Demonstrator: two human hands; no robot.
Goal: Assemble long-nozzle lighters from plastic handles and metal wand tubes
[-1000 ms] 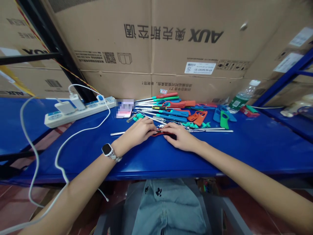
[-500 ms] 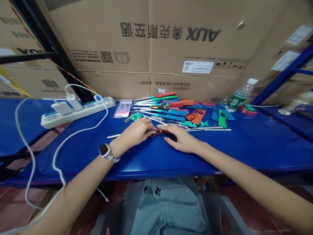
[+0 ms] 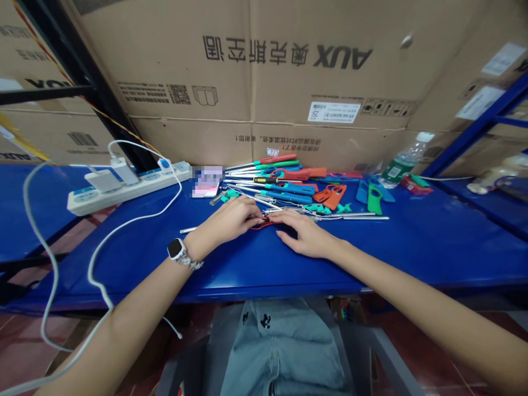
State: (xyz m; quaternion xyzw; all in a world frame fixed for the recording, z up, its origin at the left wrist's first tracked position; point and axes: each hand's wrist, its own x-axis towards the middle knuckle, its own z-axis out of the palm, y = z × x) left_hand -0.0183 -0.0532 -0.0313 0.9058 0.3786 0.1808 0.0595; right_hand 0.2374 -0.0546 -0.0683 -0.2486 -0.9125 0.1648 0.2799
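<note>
My left hand (image 3: 235, 220) is closed, thumb and fingertips pinched on a slim red part (image 3: 261, 225) that lies low on the table. A small black piece shows at the fingertips. From the other side, my right hand (image 3: 306, 234) presses its fingertips on the same red part, its thumb lower and apart. Fingers hide much of it. Just behind the hands lie green plastic triggers (image 3: 319, 208), thin metal tubes (image 3: 363, 218) and white wires. Farther back is a bundle of long-necked lighters (image 3: 289, 190) with blue, red and green handles. A yellow-and-black screwdriver (image 3: 266, 180) rests on them.
Orange handle shells (image 3: 332, 195) and a green shell (image 3: 374, 199) lie to the right, near a water bottle (image 3: 398, 168) and a red box (image 3: 416, 186). A power strip (image 3: 132, 190) with white cables stands left. A large carton (image 3: 247, 82) walls off the back.
Both hands stay nearly in place on the red part; the view shifts very slightly.
</note>
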